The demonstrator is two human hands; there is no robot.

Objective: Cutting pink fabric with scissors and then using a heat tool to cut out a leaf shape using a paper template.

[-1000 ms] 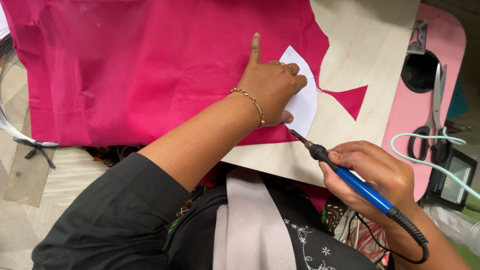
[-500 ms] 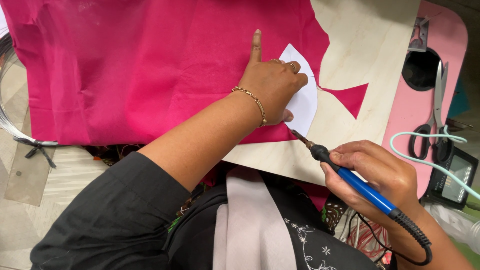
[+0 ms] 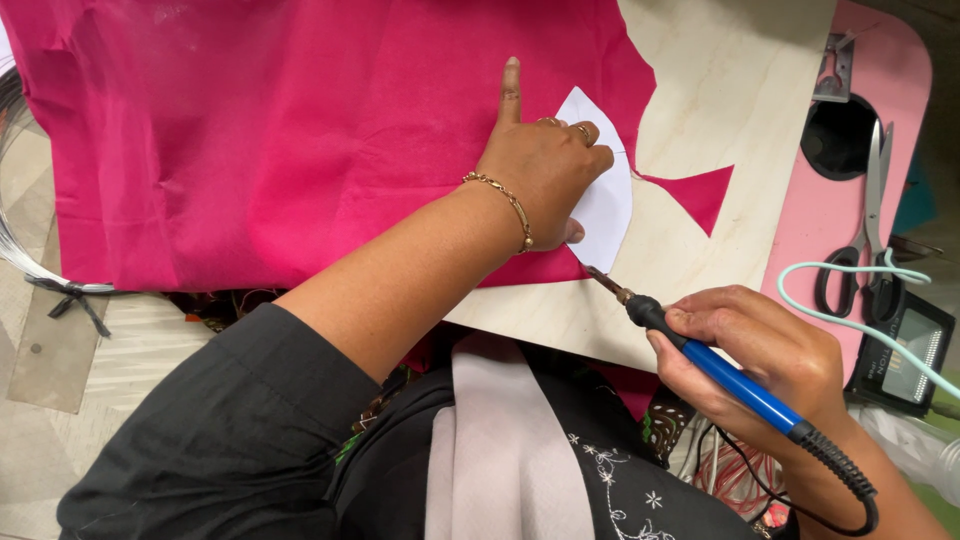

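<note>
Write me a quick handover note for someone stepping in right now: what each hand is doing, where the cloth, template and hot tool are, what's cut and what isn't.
Left hand: pressed flat on the white paper template, pinning it to the pink fabric, index finger stretched out.
Right hand: gripping the blue-handled hot tool, tip at the template's lower edge.
Fabric lies over the wooden board; scissors rest on the pink surface to the right.
Done: the fabric's right edge is already cut away, and a small pink offcut lies on the board.
Left: the outline around the template appears unfinished; how far the cut runs under the hand cannot be seen.
</note>
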